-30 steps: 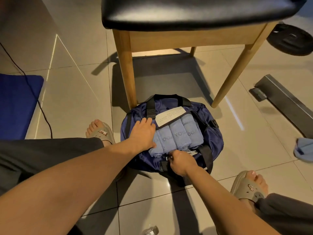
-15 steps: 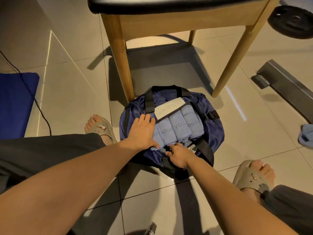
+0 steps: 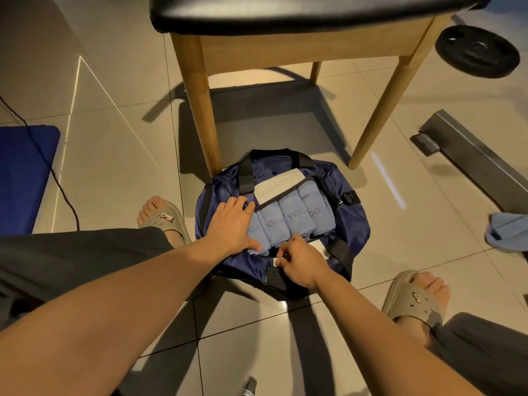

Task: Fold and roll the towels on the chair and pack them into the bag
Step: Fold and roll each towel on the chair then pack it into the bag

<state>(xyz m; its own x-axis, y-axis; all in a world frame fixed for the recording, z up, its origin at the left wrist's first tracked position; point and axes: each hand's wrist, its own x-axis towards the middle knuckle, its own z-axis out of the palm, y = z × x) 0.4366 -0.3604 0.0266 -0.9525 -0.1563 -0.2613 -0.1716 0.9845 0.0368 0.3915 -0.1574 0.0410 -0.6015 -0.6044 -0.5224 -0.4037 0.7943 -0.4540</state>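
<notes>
Compared with half a second ago, the left hand [image 3: 231, 227] is still pressing flat on the same end roll, while the right hand [image 3: 301, 262] is now showing a small white tag [image 3: 277, 261] at its fingertips along the bag's near edge.

A person in dark trousers and taupe rubber sandals [image 3: 168, 221] is leaning over a navy duffel bag [image 3: 354, 230] of thin, shiny fabric. It is lying open on glossy beige floor tiles [image 3: 114, 181], just in front of a chair [image 3: 203, 124] with pale wooden legs and a black padded seat.

Four rolled towels [image 3: 295, 221], light blue, soft-piled and stamped "YOGA", are lying side by side inside the bag, touching one another. A white printed card [image 3: 281, 185] is resting across their far ends. Black webbing handles [image 3: 247, 178] are arching over the bag's far rim.

The left hand's fingers are lying straight and close together over the leftmost roll and the bag's edge. The right hand's fingers are curling in, with thumb and forefinger pinching the tag.

A loose light blue towel [image 3: 508, 231] is lying crumpled on the tiles well to the right. A black weight plate [image 3: 477, 51], a grey metal bar [image 3: 471, 155], a blue mat [image 3: 23, 172] and a black cable [image 3: 43, 155] are lying around the floor.
</notes>
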